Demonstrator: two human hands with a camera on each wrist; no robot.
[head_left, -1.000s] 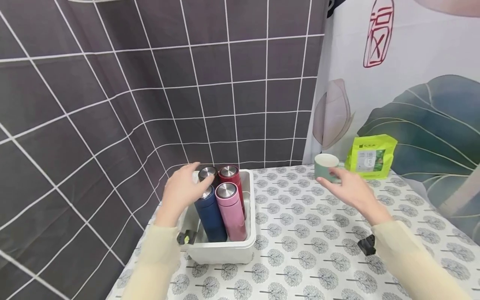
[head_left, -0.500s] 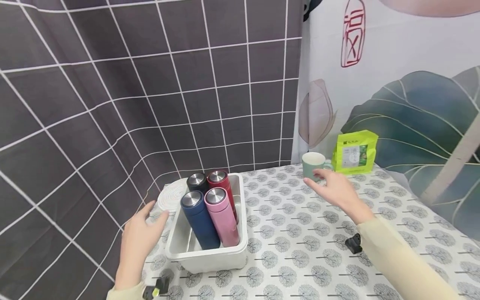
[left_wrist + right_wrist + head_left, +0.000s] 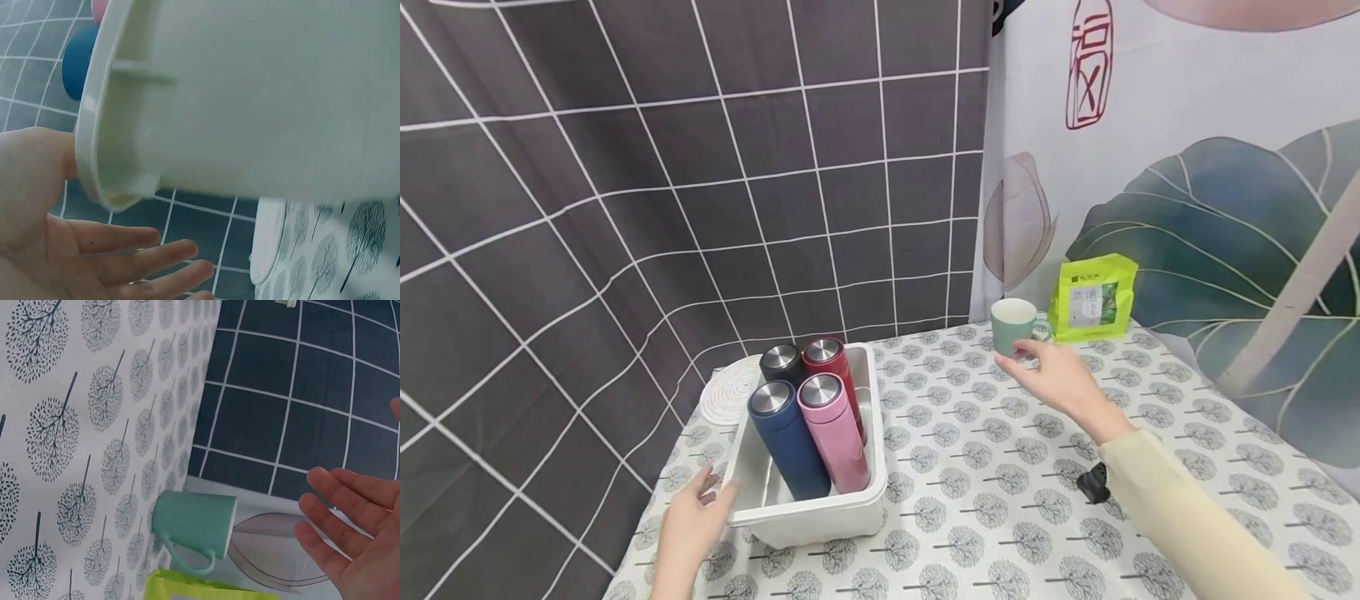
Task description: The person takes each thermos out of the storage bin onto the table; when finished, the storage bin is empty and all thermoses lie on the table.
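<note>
In the head view, my left hand [image 3: 691,525] is at the front left corner of a white plastic bin [image 3: 820,523]. The left wrist view has the thumb at the bin's rim [image 3: 89,119] and the other fingers [image 3: 156,259] extended below it, apart from the wall. Four-sided and deep, the bin holds several upright steel-lidded thermos bottles: blue [image 3: 790,442], pink [image 3: 838,442], red [image 3: 848,379] and black [image 3: 772,375]. My right hand [image 3: 1060,379] hovers before a mint-green mug [image 3: 1009,329], its fingers relaxed; in the right wrist view a gap separates it from the mug [image 3: 195,524].
A lime-green pouch [image 3: 1093,300] stands behind and right of the mug. Left of the bin lies a round white woven mat [image 3: 722,396]. The table has a tree-print cloth [image 3: 970,500]; a dark grid curtain [image 3: 842,200] hangs behind it.
My left hand has moved from above the bottles, left and down toward me, to the bin's front corner. The right hand stays by the mug. The head view has shifted.
</note>
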